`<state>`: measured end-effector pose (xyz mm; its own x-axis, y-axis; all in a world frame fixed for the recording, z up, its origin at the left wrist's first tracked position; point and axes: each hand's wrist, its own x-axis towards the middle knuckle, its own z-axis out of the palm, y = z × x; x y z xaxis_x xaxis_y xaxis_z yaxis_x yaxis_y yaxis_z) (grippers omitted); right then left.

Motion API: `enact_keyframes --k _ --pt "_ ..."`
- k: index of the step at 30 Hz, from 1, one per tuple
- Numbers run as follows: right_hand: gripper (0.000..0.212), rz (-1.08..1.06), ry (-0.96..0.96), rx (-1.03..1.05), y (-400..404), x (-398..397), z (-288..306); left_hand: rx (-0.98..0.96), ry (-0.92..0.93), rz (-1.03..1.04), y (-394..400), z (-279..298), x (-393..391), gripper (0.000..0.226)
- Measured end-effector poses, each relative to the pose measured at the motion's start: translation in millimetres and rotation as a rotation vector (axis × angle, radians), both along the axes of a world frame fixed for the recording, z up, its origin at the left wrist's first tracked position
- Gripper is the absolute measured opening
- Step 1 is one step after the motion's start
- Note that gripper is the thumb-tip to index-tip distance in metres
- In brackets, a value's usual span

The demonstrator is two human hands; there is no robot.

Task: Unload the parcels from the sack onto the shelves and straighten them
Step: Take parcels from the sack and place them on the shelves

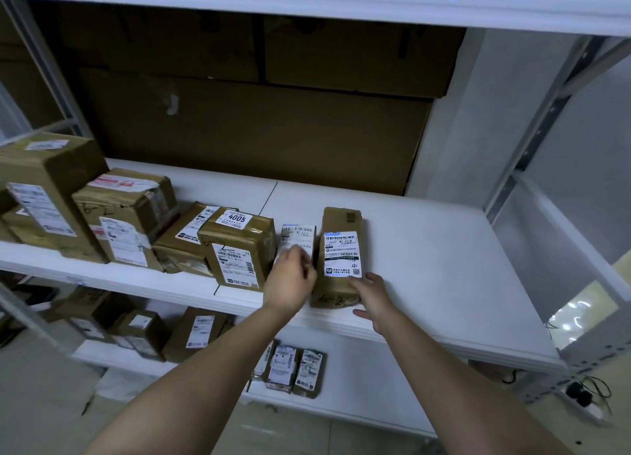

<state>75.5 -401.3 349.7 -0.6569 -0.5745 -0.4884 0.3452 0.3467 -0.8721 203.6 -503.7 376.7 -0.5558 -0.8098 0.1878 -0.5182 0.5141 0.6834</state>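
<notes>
Right hand (374, 297) open against near end of tall tape-wrapped brown cardboard parcel (339, 249), left hand (290, 278) loosely curled beside it, empty; looks light, rigid, slick tape, so grip long sides.

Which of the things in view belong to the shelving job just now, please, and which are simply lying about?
In the job:
right hand on the brown parcel
left hand at the slim white parcel
middle shelf

Lying about:
parcel marked 4005
lower-shelf parcels
cardboard boxes behind
</notes>
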Motion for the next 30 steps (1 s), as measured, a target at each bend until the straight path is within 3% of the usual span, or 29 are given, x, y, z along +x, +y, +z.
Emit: enact_keyframes --k 2,4,6,8,11,22,27,30 --pt "0.052 0.020 -0.006 -0.010 0.2 3.6 0.7 -0.244 -0.182 -0.136 -2.6 11.5 -12.3 0.036" --pt "0.046 0.018 -0.002 -0.019 -0.7 6.0 -0.5 -0.336 -0.479 -0.212 -7.2 17.8 -24.1 0.056" --pt "0.044 -0.007 0.006 -0.043 -1.3 7.5 -2.0 -0.310 -0.706 -0.255 -12.9 15.6 -29.1 0.062" --pt "0.043 -0.038 0.010 -0.066 -1.9 6.0 -3.0 -0.216 -0.800 -0.275 -15.3 8.1 -28.0 0.062" --pt "0.047 -0.109 -0.037 -0.077 -4.9 1.9 -3.2 -0.118 -0.794 -0.311 -17.4 -1.0 -19.3 0.063" --pt "0.026 -0.144 -0.034 -0.107 -7.4 10.9 -3.6 -0.146 -0.753 -0.396 -27.9 -6.3 -3.8 0.062" --pt "0.041 -0.084 -0.073 -0.039 -0.5 11.3 -0.4 -0.177 -0.707 -0.401 -24.9 -4.0 0.0 0.060" --pt "0.049 -0.129 -0.026 0.024 12.7 6.2 1.4 -0.298 -0.524 -0.356 -13.3 0.0 -1.1 0.050"
